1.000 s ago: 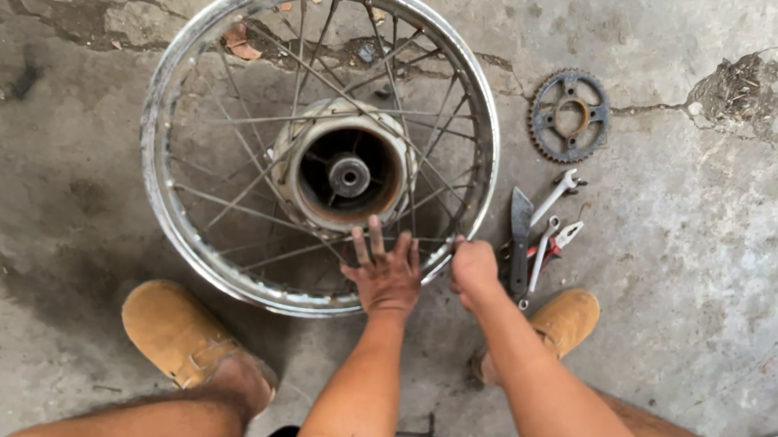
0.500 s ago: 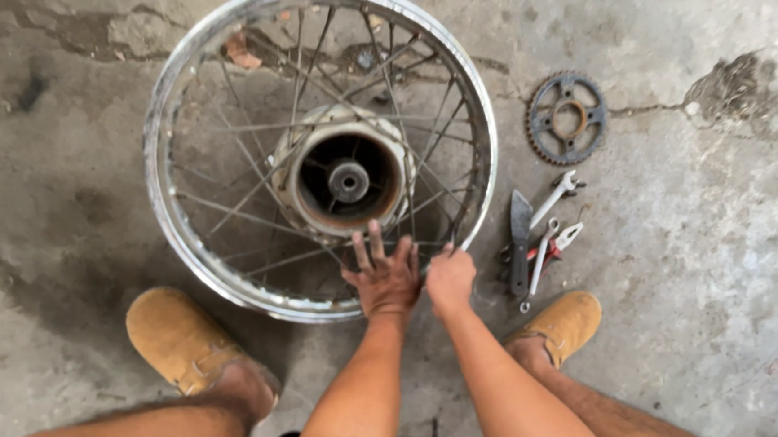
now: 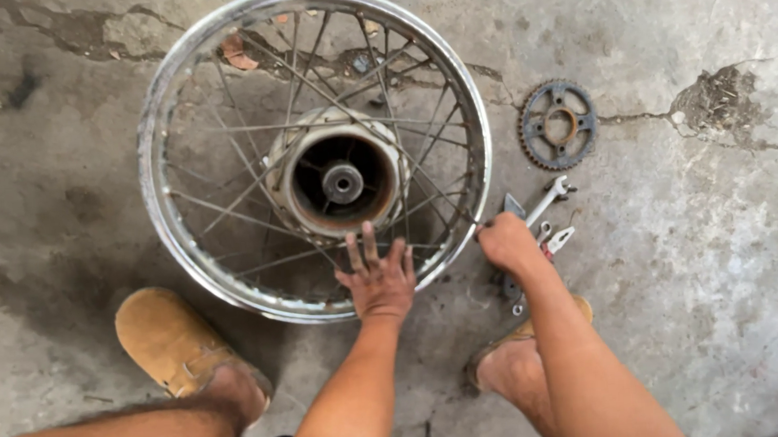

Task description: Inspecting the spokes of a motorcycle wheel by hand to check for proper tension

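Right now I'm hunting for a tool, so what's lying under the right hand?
Under the right hand lie a few hand tools on the concrete floor: a spanner's open end and red-handled pliers poke out. Their lower parts are covered by the hand and forearm.

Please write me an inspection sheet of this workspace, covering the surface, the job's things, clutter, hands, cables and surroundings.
Surface: cracked, stained concrete floor.
Job's things: spoked wheel lying flat, rusty hub in its middle.
Clutter: toothed sprocket lying apart to the right of the wheel; wrenches in a small pile by the rim.
Hands: left hand spread flat on the spokes and near rim; right hand closed at the rim's right edge, above the tools; what it grips cannot be told.
Cables: nothing seen.
Surroundings: tan shoes on either side of the arms; dry leaf under the spokes.
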